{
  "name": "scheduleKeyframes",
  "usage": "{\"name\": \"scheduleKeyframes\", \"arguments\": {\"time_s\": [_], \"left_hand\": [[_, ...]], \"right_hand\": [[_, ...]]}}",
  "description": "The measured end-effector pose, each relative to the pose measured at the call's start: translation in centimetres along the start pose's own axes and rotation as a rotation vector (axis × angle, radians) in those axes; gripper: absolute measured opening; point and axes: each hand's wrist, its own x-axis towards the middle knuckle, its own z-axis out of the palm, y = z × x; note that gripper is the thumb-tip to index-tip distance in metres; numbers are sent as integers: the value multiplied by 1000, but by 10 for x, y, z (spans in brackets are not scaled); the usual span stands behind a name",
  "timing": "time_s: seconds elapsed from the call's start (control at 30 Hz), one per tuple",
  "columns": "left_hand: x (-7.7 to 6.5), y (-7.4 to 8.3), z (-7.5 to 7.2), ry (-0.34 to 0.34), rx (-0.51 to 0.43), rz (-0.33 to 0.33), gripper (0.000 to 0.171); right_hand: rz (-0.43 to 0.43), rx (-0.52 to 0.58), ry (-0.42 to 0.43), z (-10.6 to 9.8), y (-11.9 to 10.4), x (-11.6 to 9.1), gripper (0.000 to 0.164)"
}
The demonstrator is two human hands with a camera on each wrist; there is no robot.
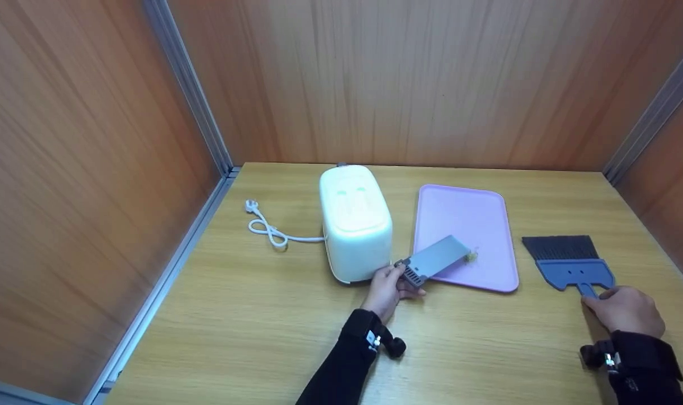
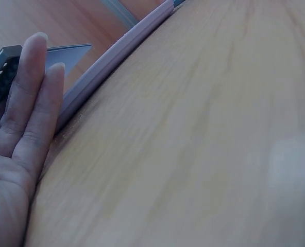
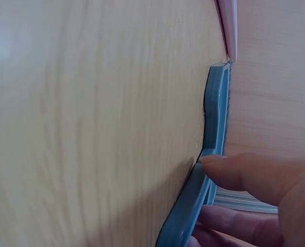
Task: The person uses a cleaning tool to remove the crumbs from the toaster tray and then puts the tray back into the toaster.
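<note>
Left fingers (image 2: 29, 82) pinch the metal tray (image 1: 438, 259), mid-frame; right fingers (image 3: 240, 221) grip the brush (image 1: 575, 271). Overtilting could drop crumbs (image 1: 471, 256) onto the counter (image 1: 234, 315).

Blue brush (image 1: 576, 273), black bristles (image 1: 561, 247), grey piece (image 1: 438, 256), lilac tray (image 1: 468, 214), white toaster (image 1: 358, 228)

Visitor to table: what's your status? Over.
Left hand gripping gray tray, partly over lilac tray. Right hand holding blue brush. White appliance close by left hand, possible obstacle.

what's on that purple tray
Small greenish bits appear on the purple tray at the tip of a grey panel. The left hand holds that panel over it, hiding what's beneath.
</note>
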Motion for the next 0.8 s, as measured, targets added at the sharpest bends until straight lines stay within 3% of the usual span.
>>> {"name": "scheduleKeyframes", "arguments": {"time_s": [0.37,0.63,0.8], "left_hand": [[0,-2,0,-2,3,17,34],[-1,-3,4,32,-13,14,35],[-3,2,6,71,4,7,35]], "right_hand": [[-5,23,-10,-1,3,-4,52],[43,-24,-33,-6,-2,-8,60],[-20,16,-4,-11,-15,-18,68]]}}
